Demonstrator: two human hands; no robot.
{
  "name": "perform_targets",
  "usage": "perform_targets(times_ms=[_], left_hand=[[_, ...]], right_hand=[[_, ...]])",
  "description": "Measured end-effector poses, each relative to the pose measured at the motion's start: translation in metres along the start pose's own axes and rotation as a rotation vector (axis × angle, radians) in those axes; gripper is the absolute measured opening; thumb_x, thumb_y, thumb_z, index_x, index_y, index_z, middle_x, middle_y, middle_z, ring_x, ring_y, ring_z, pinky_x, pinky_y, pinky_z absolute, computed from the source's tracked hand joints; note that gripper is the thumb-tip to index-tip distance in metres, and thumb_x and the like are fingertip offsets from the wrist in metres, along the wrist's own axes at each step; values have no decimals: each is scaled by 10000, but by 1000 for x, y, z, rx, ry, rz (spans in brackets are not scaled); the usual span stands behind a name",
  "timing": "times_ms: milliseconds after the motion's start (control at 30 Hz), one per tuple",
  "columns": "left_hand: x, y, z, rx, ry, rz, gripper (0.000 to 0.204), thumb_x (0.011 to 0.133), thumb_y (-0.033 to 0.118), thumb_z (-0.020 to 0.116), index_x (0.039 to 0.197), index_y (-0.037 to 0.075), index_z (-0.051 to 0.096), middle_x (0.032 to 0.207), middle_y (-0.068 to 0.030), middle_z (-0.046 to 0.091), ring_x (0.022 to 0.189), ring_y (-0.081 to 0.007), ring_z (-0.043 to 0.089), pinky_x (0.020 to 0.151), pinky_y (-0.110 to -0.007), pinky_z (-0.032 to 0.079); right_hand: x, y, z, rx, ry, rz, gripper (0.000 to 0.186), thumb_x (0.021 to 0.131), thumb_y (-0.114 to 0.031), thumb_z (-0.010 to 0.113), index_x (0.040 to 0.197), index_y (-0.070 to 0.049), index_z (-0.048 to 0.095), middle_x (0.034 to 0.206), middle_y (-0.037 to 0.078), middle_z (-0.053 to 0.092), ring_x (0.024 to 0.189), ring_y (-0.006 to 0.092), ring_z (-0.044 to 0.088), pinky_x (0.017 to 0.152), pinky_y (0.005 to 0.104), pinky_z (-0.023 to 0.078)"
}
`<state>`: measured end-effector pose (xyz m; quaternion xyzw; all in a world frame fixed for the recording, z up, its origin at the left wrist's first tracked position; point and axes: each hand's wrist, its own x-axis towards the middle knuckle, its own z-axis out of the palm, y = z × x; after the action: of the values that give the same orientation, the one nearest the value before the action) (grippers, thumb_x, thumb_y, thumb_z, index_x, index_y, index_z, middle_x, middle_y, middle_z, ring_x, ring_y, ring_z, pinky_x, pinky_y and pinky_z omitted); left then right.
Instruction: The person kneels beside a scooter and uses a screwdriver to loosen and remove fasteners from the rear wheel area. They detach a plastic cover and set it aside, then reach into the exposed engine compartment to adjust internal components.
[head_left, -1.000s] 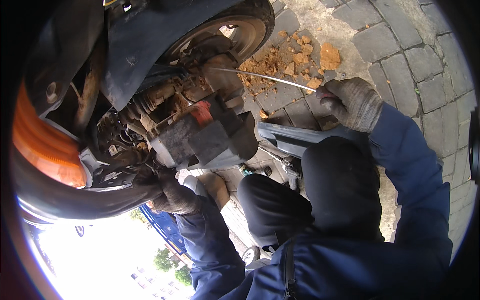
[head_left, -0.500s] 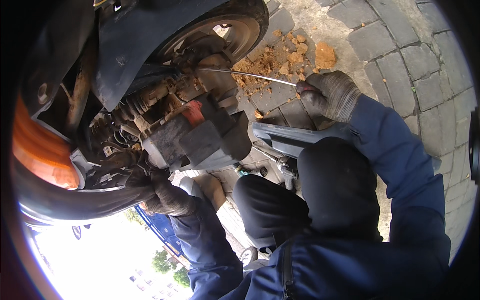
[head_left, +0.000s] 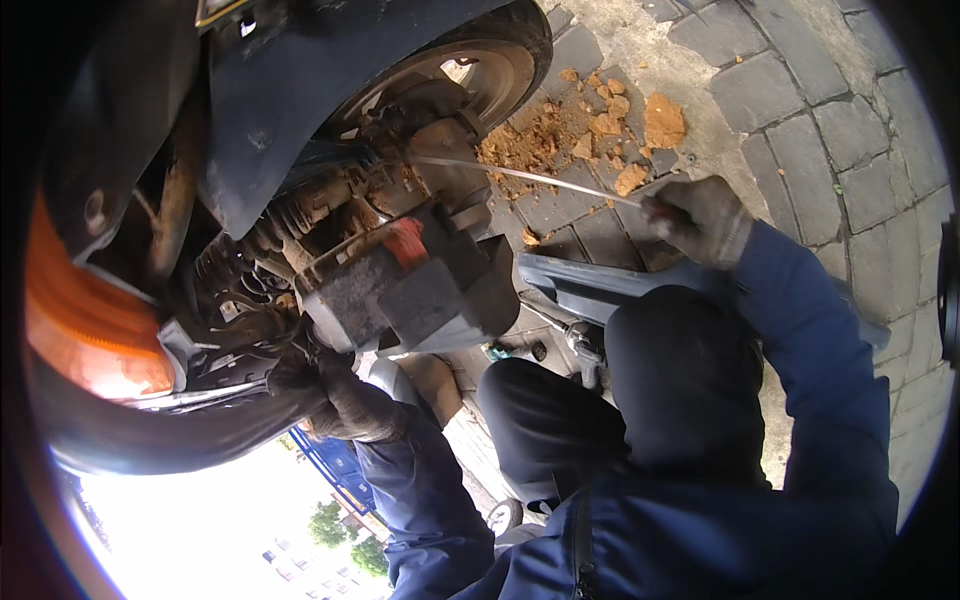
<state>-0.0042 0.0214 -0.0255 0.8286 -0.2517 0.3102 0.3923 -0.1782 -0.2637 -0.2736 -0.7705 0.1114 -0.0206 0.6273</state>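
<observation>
My right hand (head_left: 705, 220), in a worn grey work glove, is closed round the dark red handle of a long screwdriver (head_left: 560, 183). Its thin metal shaft reaches left into the dirty underside of a vehicle, close to the wheel (head_left: 500, 75); the tip is lost among brown, grimy parts. At the lower left, my gloved left hand (head_left: 350, 400) is wrapped over the end of a black curved panel (head_left: 180, 430), with its fingertips in shadow. Between both hands sits a black box-like housing (head_left: 425, 305) with a red patch (head_left: 405, 242) on it.
Brown dirt clods (head_left: 663, 122) lie scattered on the stone paving (head_left: 800, 160). A long grey plastic panel (head_left: 565, 280) rests by my knees. Beside it are a power tool (head_left: 585, 350) and a green-and-black tool (head_left: 515, 352). An orange lamp lens (head_left: 95, 340) is at far left.
My right hand has drawn slightly right and down with the screwdriver, and looks blurred. The whole view has shifted a little; my left hand keeps its place on the panel.
</observation>
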Motion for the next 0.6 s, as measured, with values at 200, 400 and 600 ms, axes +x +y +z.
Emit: perform_targets(times_ms=[200,400,600], left_hand=[[3,1,-2,47,34,-15,180,879,-51,679,1043,-28,609,1011,-67,628,945,-172,588,893,-328,491],[3,4,-1,7,-39,57,164,915,44,682,1042,-7,591,1018,-70,599,941,-164,568,869,-319,471],[3,10,5,72,-66,173,146,928,102,647,1004,15,558,976,-51,568,949,-151,551,868,-321,459]], right_hand=[[-6,0,-37,-242,-170,8,211,815,-100,722,1015,-34,709,880,172,722,869,337,719,765,414,567],[-18,8,0,0,-144,59,222,859,-245,725,1019,-91,718,918,138,736,900,330,714,814,426,560],[-47,22,34,0,-105,176,202,875,-202,713,1031,-73,709,929,155,740,913,335,719,837,428,563]])
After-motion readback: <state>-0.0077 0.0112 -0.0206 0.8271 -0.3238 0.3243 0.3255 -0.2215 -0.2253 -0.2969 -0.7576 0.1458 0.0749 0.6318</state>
